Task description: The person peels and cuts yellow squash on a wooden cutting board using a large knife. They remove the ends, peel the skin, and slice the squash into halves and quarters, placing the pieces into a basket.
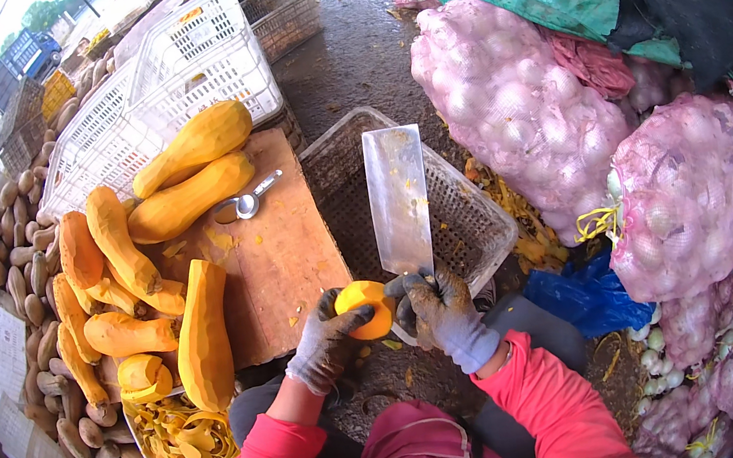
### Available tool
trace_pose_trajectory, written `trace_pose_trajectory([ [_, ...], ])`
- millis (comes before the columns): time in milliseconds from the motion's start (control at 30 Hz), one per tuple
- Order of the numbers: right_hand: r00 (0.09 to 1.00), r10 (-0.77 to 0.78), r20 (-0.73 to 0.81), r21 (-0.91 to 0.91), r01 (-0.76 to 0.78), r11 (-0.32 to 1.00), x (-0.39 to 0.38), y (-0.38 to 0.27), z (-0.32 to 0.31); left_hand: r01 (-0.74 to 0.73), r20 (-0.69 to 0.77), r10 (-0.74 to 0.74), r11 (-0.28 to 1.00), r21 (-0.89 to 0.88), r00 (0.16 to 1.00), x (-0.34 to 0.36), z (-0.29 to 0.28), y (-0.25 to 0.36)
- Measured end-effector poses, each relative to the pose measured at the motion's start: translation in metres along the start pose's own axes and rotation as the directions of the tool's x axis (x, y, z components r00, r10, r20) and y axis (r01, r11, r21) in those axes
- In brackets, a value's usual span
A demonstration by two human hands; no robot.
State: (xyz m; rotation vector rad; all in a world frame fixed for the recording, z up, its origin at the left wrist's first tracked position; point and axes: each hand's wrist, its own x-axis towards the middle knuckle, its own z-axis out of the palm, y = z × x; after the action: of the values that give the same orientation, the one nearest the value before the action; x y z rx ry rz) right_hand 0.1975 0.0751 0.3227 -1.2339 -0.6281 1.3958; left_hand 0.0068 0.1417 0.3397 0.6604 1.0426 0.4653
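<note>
Counting from my end, I have one orange squash piece between both hands, pinched by the left hand. The right hand grips one cleaver, blocking part of one crate. One peeler lies on the wooden board.

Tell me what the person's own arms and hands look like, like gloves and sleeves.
The left hand and right hand wear pale grey fabric work gloves with dark fingers; the right glove's back is stained brownish. Long, loose coral-pink fabric sleeves cover the forearms, ending short of the glove cuffs.
</note>
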Motion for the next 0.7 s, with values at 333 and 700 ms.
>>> trace_pose_trajectory([
  [333, 0.953, -0.275, 0.123, -0.419, 0.301, 0.856, -0.016, 0.013, -0.002, -0.228, -0.130, 0.189, 0.723, -0.653, 0.973, 0.018, -0.013, -0.006],
  [700, 0.658, -0.522, 0.542, -0.680, 0.709, 0.187, -0.032, -0.001, 0.019, -0.317, 0.260, 0.539, 0.751, -0.579, 0.801, 0.067, -0.062, -0.051],
])
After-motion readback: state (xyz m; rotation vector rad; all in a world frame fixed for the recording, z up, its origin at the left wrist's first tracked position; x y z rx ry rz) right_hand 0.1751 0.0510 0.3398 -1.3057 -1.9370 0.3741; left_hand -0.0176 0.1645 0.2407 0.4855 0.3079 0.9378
